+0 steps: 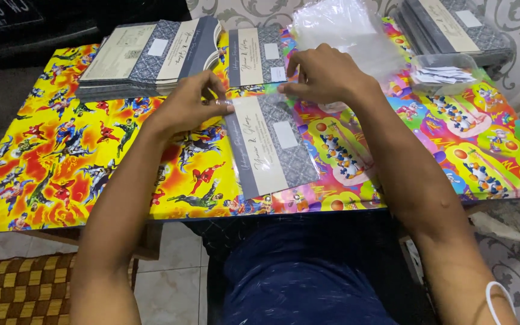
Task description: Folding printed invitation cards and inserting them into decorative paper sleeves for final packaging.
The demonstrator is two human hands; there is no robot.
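Left hand (189, 105): fingers pinch the far-left corner of the sleeved card (270, 143).
Right hand (326, 75): fingertips grip the sleeve's far edge.
Card: centre of the table (61, 162), flat.
Card stack (148, 55): far left.

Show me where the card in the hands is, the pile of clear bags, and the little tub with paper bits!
card (269, 144), head view, on its grey patterned front.
pile of clear bags (347, 27), head view, on the middle of the top bag.
little tub (446, 73), head view, on its clear front wall.
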